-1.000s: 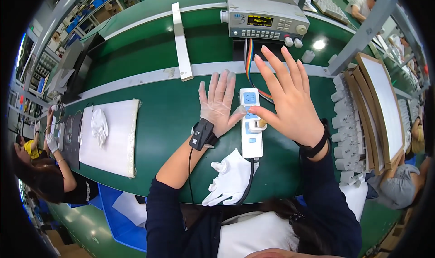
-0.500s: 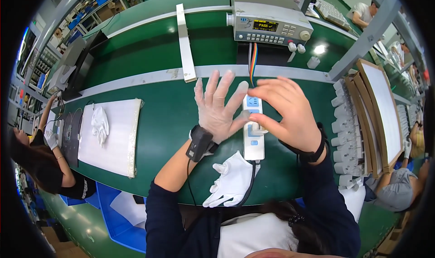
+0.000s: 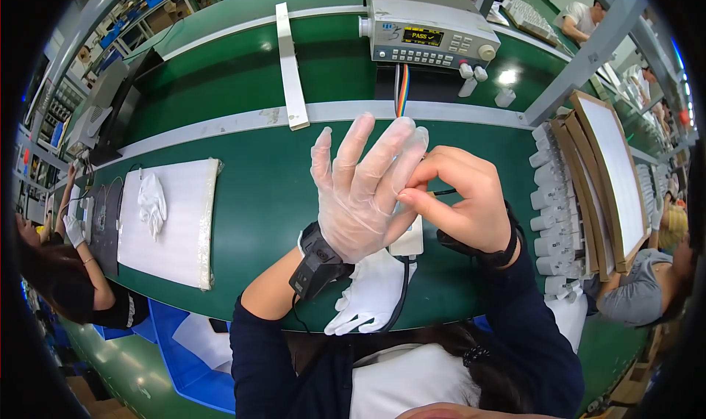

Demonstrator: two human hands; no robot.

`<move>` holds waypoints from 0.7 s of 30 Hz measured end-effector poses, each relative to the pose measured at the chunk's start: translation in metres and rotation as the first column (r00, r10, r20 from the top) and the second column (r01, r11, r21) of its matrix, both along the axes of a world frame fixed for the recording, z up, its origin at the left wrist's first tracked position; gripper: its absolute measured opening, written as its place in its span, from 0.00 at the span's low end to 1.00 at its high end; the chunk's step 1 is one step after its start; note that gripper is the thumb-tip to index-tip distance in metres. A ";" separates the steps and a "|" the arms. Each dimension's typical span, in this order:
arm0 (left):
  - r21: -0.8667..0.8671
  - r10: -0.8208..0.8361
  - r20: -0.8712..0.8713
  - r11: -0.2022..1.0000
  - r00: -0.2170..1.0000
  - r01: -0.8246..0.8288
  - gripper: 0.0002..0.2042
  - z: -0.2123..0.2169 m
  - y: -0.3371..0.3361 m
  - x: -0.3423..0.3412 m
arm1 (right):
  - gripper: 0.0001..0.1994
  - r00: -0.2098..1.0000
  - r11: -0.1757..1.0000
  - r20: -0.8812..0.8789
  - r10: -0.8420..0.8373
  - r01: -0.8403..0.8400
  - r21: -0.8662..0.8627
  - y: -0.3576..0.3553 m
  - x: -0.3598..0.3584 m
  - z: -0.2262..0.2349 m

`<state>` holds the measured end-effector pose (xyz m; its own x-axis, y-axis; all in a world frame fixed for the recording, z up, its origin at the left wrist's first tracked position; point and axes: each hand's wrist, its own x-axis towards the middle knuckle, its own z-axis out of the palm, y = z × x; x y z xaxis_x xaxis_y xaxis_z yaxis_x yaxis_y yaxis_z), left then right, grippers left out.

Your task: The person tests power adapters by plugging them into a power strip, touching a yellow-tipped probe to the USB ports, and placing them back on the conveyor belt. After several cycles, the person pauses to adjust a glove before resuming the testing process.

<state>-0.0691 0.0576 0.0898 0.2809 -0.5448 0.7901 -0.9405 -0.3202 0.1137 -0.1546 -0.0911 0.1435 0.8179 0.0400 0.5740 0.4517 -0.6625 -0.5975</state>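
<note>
Clear glove (image 3: 344, 170) on our left hand (image 3: 357, 217), fingers wide, over the power strip (image 3: 411, 244). Our right hand (image 3: 467, 198) keeps a narrow finger-thumb grip at the glove; whether film is pinched, we cannot make out. We judge a light touch best.

The worktop (image 3: 254, 213) is green. The thin glove (image 3: 357, 217) is cloudy white; the cloth gloves (image 3: 370, 290) are white. The wires (image 3: 403, 95) have rainbow stripes. The bin (image 3: 173, 354) is blue.

2 hands (image 3: 362, 198), 1 gloved, above power strip (image 3: 412, 241), white glove (image 3: 371, 288)
</note>
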 end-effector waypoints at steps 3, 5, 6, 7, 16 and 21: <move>0.021 0.047 0.030 0.999 0.998 -0.048 0.32 0.001 0.001 -0.002 | 0.06 1.000 1.000 0.004 -0.003 0.003 0.022 0.002 -0.001 -0.001; 0.050 0.053 0.036 0.997 0.998 -0.055 0.32 0.004 0.002 -0.002 | 0.06 1.000 1.000 0.007 -0.016 0.016 0.014 0.003 -0.001 -0.002; 0.064 0.056 0.039 0.996 0.998 -0.059 0.32 0.004 0.003 -0.001 | 0.05 1.000 1.000 0.008 -0.022 0.022 0.011 0.003 0.000 -0.002; 0.064 0.057 0.037 0.996 0.998 -0.060 0.32 0.004 0.003 -0.001 | 0.05 1.000 1.000 0.006 -0.021 0.021 0.010 0.004 0.000 -0.003; -0.026 -0.260 -0.233 0.965 0.937 0.261 0.37 0.010 0.003 0.007 | 0.05 0.999 0.999 0.026 0.037 -0.037 0.014 0.004 -0.001 -0.005; -0.377 -0.696 -0.524 0.706 0.490 0.600 0.38 0.008 0.001 0.009 | 0.04 0.995 0.984 -0.011 0.101 -0.098 0.149 0.010 -0.004 -0.001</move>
